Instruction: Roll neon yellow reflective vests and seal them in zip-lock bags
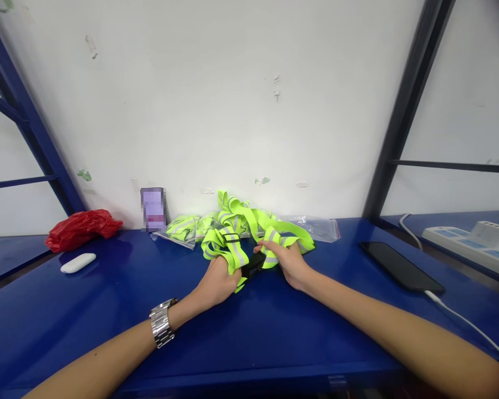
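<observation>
Running in from the bottom corners, both forearms are cut off by the edges of the view, the left one wearing a silver metal watch point(162, 324) whose dial is turned out of sight. Beneath them lies a blue tabletop point(258, 338), with a small pale patch on its front edge too faint to read.

Over the middle of the tabletop, the left hand point(221, 281) is closed around a bright yellow-green strap point(238, 255) with grey stripes; its fingertips are hidden. Just beside it, the right hand point(290, 263) has its thumb and fingers narrowed on another part of the strap, some of the fingers covered by folds. Between the hands sits a black buckle point(253, 267), partly hidden; whether it is fastened is hard to tell.

To the right, a dark-screened phone point(401, 266) has a white cable point(466, 318) that leaves at the right edge, and a white power strip point(453, 242) is cut off there too. To the left is a white case point(79, 263), with a crumpled red bag point(83, 228) behind it.

Farther back lie clear plastic bags point(322, 228), some with yellow-green bands inside, no lettering legible. A small upright panel point(153, 208) is pixelated, so its writing cannot be read. Behind stands a scuffed white wall point(249, 127).
</observation>
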Action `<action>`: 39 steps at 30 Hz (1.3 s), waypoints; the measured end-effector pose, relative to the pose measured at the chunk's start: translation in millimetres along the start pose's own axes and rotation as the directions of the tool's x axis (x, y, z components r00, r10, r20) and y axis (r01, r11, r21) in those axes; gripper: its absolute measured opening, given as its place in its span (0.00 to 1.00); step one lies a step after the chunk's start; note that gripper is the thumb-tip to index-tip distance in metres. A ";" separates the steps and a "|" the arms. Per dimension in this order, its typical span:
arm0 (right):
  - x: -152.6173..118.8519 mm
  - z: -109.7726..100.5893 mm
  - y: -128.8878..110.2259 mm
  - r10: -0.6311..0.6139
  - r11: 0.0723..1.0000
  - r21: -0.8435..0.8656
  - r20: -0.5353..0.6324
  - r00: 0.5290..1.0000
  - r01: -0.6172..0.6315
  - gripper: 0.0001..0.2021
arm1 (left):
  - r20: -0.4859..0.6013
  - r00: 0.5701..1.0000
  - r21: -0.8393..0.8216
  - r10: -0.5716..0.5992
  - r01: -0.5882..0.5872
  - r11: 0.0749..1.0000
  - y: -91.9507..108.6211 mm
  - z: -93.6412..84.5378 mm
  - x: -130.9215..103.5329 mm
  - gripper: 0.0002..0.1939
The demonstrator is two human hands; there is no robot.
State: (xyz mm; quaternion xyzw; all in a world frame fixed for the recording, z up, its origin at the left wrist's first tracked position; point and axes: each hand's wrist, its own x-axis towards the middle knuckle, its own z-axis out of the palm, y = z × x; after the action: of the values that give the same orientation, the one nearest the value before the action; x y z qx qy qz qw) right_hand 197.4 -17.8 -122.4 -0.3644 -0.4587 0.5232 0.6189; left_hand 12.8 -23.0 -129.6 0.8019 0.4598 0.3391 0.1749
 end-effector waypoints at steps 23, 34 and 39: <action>1.0 -16.1 19.5 -0.149 0.775 -0.628 -0.077 0.986 0.068 0.08 | -0.023 1.000 0.325 0.020 -0.011 0.945 -7.2 -4.0 3.1 0.14; 0.3 -17.3 18.2 -0.206 0.749 -0.623 0.103 0.973 0.225 0.13 | 0.201 0.969 0.267 0.144 -0.196 0.944 14.1 6.9 5.0 0.21; 2.1 -18.2 17.1 -0.226 0.698 -0.658 0.172 0.959 0.282 0.16 | 0.249 0.960 0.198 0.130 -0.182 0.963 15.5 6.8 6.0 0.23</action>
State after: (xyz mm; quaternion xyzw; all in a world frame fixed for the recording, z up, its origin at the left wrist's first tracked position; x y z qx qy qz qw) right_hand 209.4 -12.0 -143.6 -0.4765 -0.6866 0.2440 0.4919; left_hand 29.3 -25.7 -122.9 0.8844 0.4056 0.2024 0.1111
